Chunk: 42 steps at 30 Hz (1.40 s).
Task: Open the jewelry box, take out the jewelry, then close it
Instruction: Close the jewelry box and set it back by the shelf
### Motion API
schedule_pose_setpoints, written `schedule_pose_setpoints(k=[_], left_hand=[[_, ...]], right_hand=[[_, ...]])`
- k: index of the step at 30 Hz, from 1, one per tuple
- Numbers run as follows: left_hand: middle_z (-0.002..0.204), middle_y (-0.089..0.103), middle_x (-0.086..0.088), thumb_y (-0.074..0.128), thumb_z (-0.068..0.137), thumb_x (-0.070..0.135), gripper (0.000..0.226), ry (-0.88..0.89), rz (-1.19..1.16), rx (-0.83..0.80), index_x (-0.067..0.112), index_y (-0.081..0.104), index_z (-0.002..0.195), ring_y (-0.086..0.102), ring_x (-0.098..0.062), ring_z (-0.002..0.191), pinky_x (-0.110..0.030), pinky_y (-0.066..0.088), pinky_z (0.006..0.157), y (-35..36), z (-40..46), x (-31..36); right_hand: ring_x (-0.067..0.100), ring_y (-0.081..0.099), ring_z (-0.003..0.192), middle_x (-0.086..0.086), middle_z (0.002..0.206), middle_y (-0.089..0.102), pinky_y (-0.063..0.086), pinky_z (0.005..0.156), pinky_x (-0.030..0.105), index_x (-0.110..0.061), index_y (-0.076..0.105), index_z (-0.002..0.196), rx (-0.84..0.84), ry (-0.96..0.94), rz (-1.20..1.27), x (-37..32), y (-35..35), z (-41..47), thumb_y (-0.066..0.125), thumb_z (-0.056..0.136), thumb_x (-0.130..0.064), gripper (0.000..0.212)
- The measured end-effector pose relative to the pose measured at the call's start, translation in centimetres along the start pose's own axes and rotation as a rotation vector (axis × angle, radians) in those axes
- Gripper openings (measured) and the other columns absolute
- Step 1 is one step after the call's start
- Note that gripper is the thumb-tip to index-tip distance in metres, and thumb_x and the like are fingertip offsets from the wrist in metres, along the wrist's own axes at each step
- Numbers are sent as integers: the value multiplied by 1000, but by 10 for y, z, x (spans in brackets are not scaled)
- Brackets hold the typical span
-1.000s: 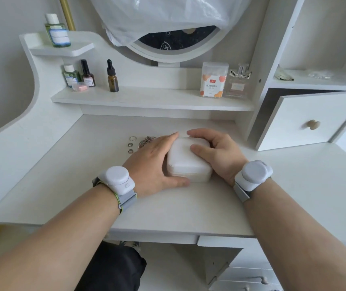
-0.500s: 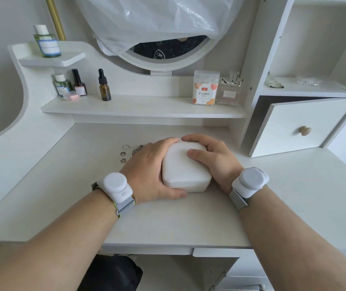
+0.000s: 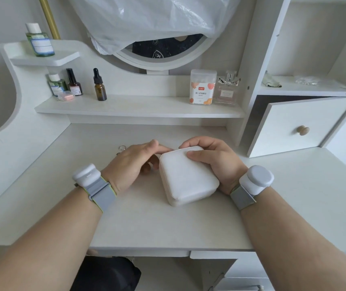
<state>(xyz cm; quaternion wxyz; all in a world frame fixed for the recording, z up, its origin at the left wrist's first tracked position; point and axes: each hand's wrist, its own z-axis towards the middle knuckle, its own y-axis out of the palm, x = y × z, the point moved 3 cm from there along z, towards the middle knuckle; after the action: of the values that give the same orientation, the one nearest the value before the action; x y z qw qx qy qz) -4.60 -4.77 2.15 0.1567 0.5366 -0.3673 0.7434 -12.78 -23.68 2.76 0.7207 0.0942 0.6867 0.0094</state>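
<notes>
A closed white jewelry box point(image 3: 186, 177) with rounded corners lies on the white dressing table point(image 3: 147, 223), turned a little to the left. My right hand point(image 3: 212, 160) grips its right side, thumb on the lid and fingers curled over the far edge. My left hand point(image 3: 132, 162) rests just left of the box, fingers loosely apart, fingertips near its far left corner, holding nothing. A few small metal rings point(image 3: 122, 148) lie on the table behind my left hand, partly hidden by it.
A low shelf point(image 3: 138, 108) behind carries bottles point(image 3: 99, 86), a cotton swab box point(image 3: 202, 87) and a perfume bottle point(image 3: 227, 89). A round mirror under a plastic sheet point(image 3: 153, 24) stands above. At the right a white drawer point(image 3: 300, 124) stands pulled out.
My left hand has let go of the box's left side and drawn slightly away. The box has turned a little and sits nearer me, held by my right hand alone.
</notes>
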Motion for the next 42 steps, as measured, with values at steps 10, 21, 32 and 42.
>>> schedule_pose_setpoints(k=[10, 21, 32, 42], left_hand=[[82, 66, 0, 64, 92, 17, 7, -61, -166, -89, 12, 69, 94, 55, -13, 75, -23, 45, 69, 1, 1, 0], [82, 59, -13, 65, 86, 17, 14, -81, -252, -140, 7, 61, 95, 49, -22, 74, -31, 41, 65, 2, 1, -1], [90, 70, -4, 75, 81, 6, 19, -29, -285, -80, 13, 71, 98, 64, -14, 81, -20, 52, 78, -5, 3, -5], [82, 77, 1, 77, 85, 14, 15, 52, 125, 270, 28, 79, 80, 66, -17, 75, -29, 49, 77, -5, 0, -7]], right_hand=[[23, 64, 66, 12, 77, 68, 52, 61, 26, -8, 73, 86, -72, 59, -10, -3, 2, -4, 67, 72, -7, 15], [25, 63, 69, 15, 81, 67, 52, 64, 28, -8, 73, 87, -88, 84, 6, -3, 3, -5, 68, 72, -5, 16], [21, 65, 65, 11, 78, 70, 53, 59, 25, -7, 72, 91, -112, 93, 11, -3, 5, -6, 65, 74, -6, 18], [25, 66, 68, 13, 81, 70, 53, 60, 27, -9, 74, 89, -13, 87, -4, -1, 4, -4, 68, 73, -10, 17]])
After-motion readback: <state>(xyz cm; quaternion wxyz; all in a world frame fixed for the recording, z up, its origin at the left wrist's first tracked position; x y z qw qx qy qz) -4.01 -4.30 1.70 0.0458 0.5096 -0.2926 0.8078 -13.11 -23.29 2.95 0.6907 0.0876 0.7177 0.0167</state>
